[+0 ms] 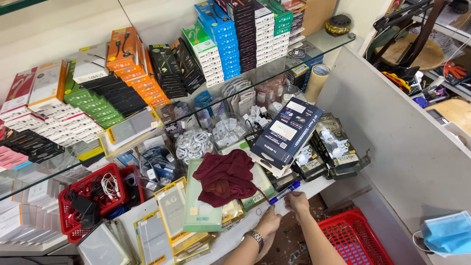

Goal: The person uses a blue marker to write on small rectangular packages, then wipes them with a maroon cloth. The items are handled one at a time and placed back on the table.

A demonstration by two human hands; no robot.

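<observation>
Bright, even light falls from above; the glass shelf (206, 105) glints faintly. Shadows are soft, focus is sharp, and edges bow slightly.

Dark red cloth (225, 177), plain, no pattern. Under it, flat pale green packet (202, 211). Pen (284, 192) blue with a clear end, at the right hand (297, 202). Left hand (269, 225) wears a silver wristwatch (254, 238). Large box (287, 131) navy blue with white label panels. Two red plastic baskets: one on the counter (93, 201) holding black and white cables, one on the floor (354, 239). Shelf stacks: orange boxes (128, 64), blue boxes (221, 39), bright green boxes (93, 105). Tape roll (317, 82) tan. Face mask (447, 233) light blue.
</observation>
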